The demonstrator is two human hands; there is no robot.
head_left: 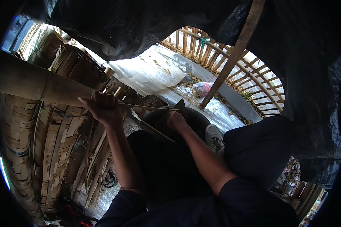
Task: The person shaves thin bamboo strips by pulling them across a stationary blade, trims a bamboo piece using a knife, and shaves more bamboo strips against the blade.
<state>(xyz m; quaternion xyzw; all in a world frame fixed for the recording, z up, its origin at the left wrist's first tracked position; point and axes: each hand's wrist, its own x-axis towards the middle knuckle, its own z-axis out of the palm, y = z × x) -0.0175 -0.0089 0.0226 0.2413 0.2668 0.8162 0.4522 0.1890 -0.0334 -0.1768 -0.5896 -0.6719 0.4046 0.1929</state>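
My left hand [105, 108] is a closed fist around one end of a thin bamboo stick [147, 107], with the thumb pointing out to the left. From the fist the stick runs right, nearly level, to just above my right hand [177, 122]. That hand is closed too, beside a dark, pointed blade [182, 106] that looks like a knife's; its handle is hidden in the fingers. Under the right hand lies a dark round container or tyre-like rim [201, 115], deep in shadow. A second thin stick [157, 131] slants down towards my lap.
A thick bamboo pole [45, 85] crosses at left, close to my left hand. Woven bamboo panels [57, 151] stand below it. Black sheeting [113, 30] hangs overhead, with a slanting wooden post [235, 56] in front. Corrugated metal sheets [147, 70] and a slatted bamboo fence [254, 83] lie beyond.
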